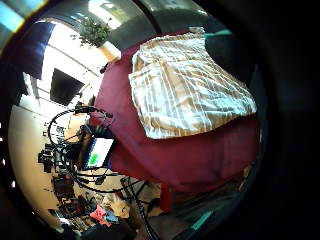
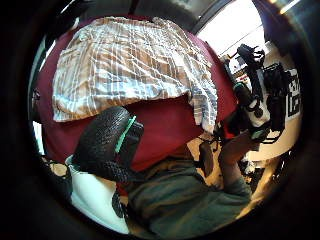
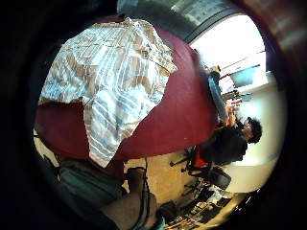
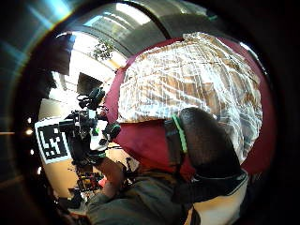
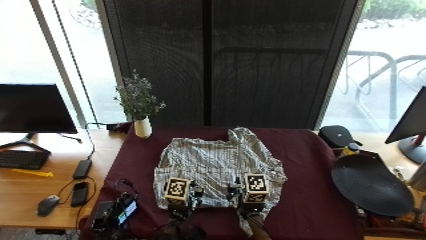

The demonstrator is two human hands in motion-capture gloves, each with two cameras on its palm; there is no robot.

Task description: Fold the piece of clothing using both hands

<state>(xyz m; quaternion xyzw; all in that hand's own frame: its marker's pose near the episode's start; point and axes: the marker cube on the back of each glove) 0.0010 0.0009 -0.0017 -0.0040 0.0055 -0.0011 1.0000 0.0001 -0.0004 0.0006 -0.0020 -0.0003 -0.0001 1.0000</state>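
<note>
Shirt (image 5: 216,172) lies spread on maroon table (image 5: 303,200); palm views alone show its sleeve overhanging; finger states unclear.

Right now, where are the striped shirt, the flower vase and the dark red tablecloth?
striped shirt (image 5: 216,167): outside view, middle of the cloth.
flower vase (image 5: 142,127): outside view, white body.
dark red tablecloth (image 5: 306,185): outside view, bare part beside the shirt.

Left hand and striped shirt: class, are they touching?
Apart. The left thumb side palm view shows bare maroon tablecloth between the left hand and the striped shirt.
</note>
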